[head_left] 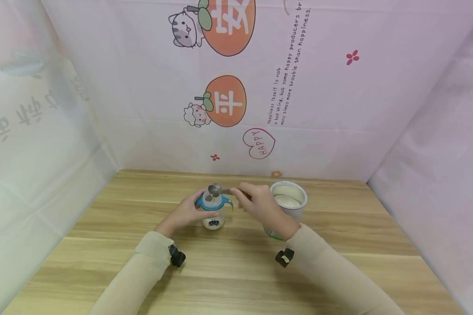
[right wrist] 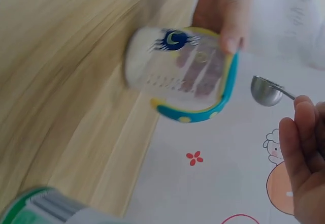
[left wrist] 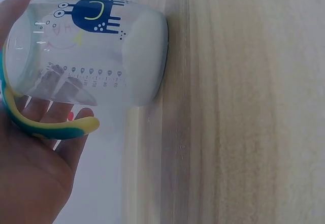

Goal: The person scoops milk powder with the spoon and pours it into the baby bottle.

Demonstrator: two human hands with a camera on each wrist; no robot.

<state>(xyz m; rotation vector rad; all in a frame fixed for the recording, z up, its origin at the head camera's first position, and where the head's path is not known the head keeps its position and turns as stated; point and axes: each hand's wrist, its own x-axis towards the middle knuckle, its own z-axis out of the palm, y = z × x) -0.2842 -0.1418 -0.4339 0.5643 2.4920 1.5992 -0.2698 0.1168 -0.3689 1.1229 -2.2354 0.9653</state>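
Head view, just below the centre of the frame: a left hand (head_left: 187,211) grips a clear plastic bottle with blue-and-yellow side handles (head_left: 214,205), its fingers curled round the upper part. The bottle stands upright over a light wood-grain counter (head_left: 228,267); whether its base touches the surface is hard to tell. In the left wrist view, at the upper left, it shows a dark-blue cartoon creature, measuring marks and a white layer at the bottom. To its right in the head view, a right hand (head_left: 262,204) pinches the handle of a small silver metal scoop (head_left: 214,189) between closed fingers. The scoop's bowl is tilted and overlaps the bottle's mouth there; in the right wrist view, at right of centre, a gap separates the two. Right of that hand, partly hidden by it, stands an open white cylindrical canister (head_left: 297,214) with white contents (head_left: 287,201). Behind, a pale printed fabric backdrop (head_left: 319,96) fills the upper part of the frame.
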